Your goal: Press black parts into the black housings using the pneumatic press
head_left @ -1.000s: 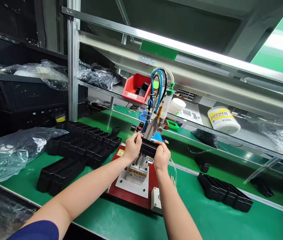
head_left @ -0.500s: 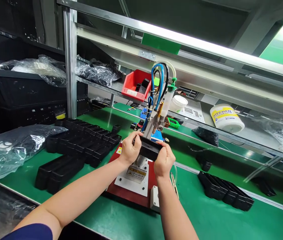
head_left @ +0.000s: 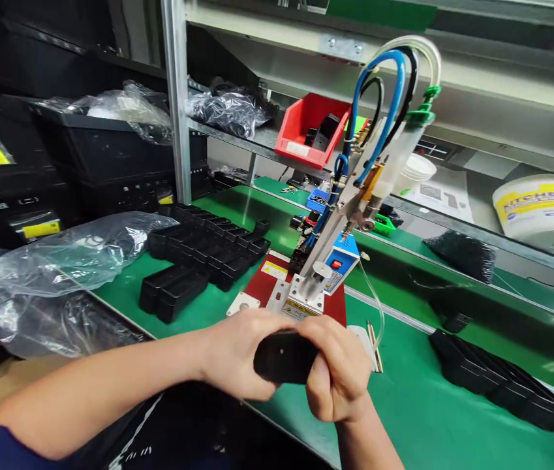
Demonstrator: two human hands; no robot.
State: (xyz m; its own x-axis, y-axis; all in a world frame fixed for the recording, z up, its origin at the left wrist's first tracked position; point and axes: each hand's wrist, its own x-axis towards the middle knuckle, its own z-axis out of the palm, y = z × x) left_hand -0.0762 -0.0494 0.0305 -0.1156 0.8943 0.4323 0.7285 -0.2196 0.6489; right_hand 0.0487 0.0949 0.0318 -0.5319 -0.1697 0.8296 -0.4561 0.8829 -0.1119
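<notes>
A black plastic part (head_left: pixel 284 358) is held between both hands, in front of the machine's base and over the bench's front edge. My left hand (head_left: pixel 242 352) wraps round its left side, thumb below and fingers above. At its right end, my right hand (head_left: pixel 339 367) grips with curled fingers. Behind them stands a machine (head_left: pixel 350 196) with blue and black hoses on a red base (head_left: pixel 261 277). Similar black parts (head_left: pixel 208 245) lie in rows on the left of the green bench, and more black parts (head_left: pixel 499 378) lie on the right.
A red bin (head_left: pixel 306 147), a plastic bag (head_left: pixel 230 112) and a white tub (head_left: pixel 541 212) sit on the shelf. Clear plastic sheeting (head_left: pixel 76 258) drapes over the bench's left edge. Black crates (head_left: pixel 105 147) stand at the left. Thin sticks (head_left: pixel 376 346) lie beside the machine.
Both hands have brought the black part down and closer to me, away from the machine, and turned it. The view has shifted, so the machine appears larger and farther right.
</notes>
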